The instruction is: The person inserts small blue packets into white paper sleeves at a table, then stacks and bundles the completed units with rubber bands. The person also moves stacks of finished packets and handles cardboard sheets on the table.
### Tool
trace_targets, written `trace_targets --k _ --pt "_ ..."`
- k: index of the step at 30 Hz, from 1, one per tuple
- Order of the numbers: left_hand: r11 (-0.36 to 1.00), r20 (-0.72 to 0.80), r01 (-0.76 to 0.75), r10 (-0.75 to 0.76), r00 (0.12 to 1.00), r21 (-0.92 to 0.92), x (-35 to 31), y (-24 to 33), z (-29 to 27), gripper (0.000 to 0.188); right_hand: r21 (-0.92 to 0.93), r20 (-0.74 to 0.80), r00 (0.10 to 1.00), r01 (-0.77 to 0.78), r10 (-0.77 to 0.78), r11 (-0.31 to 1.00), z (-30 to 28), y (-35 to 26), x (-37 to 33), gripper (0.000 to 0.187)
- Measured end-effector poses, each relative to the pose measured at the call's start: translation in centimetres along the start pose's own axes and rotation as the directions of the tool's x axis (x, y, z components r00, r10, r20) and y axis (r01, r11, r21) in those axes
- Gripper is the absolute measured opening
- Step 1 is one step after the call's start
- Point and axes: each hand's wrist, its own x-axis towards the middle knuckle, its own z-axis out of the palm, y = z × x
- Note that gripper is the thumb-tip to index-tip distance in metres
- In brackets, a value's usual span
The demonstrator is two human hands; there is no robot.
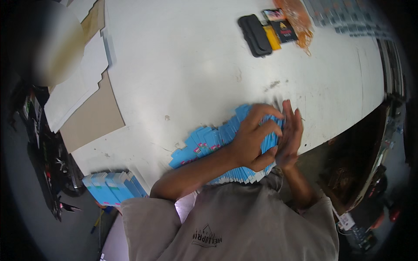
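A long row of blue printed card pieces (208, 138), which look like flattened cartons, leans fanned out along the near edge of the white table. My left hand (257, 137) reaches across to the row's right end. Its fingers curl over the cards there and grip them. Against that same end my right hand (289, 137) stands upright, fingers stretched out and palm turned toward the cards. Part of the row is hidden behind my left forearm.
More blue cartons (114, 187) stand in a block at the table's near left corner. White sheets and brown board (93, 113) lie on the left. At the far right are a black case (254, 35), a yellow item (272, 38), an orange plastic bag (298, 15) and grey pieces (344, 15).
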Motion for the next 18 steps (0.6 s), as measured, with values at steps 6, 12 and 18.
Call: trace_targets --k 6,12,18 --pt "0.915 -0.351 0.096 -0.245 0.904 -0.391 1.6 -1.0 0.7 0.048 -0.57 0.363 0.928 0.152 0.082 0.807 0.5 -0.4 0.4 0.1" --pt "0.811 -0.221 0.254 -0.42 0.88 -0.527 3.5 0.0 -0.7 0.042 -0.707 0.463 0.862 0.219 0.205 0.672 0.6 -2.0 1.4 0.096" --pt "0.976 -0.281 -0.097 0.15 0.948 0.195 3.9 8.0 -4.5 0.05 -0.745 0.473 0.856 0.263 0.208 0.613 1.5 -3.3 3.1 0.092"
